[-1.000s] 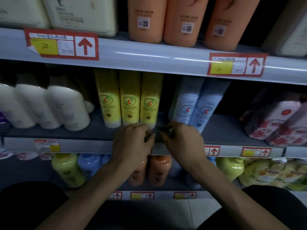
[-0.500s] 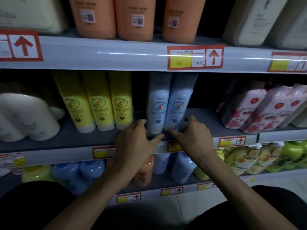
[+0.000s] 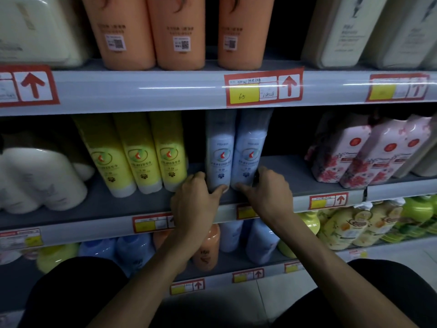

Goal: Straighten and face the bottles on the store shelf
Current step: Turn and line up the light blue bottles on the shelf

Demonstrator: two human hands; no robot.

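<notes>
A: Which bottles does the person have?
B: Two pale-blue ones on the middle shelf point(image 3: 307, 183), side by side and touching, labels facing forward, set a little back from the front edge. The left blue bottle point(image 3: 220, 152) stands just right of three yellow bottles point(image 3: 139, 159), with a narrow gap between them. The right blue bottle point(image 3: 249, 152) has bare shelf on its far side, then the pink floral bottles point(image 3: 343, 157).
A: And the hands?
B: Both are down at the bases. The left hand point(image 3: 196, 204) has its grip closed round the left blue bottle — thumb across the front near the bottom, fingers curled round its left side. The right hand point(image 3: 267, 195) holds the right blue bottle in mirror fashion — thumb at the front of the base, fingers wrapped round the right side.
A: What else is in view?
B: Orange bottles point(image 3: 175, 31) on the upper shelf point(image 3: 142, 91), whose rail carries a red-framed price tag point(image 3: 263, 87) with a yellow patch. White bottles point(image 3: 42, 178) sit at the far left of the middle shelf.
</notes>
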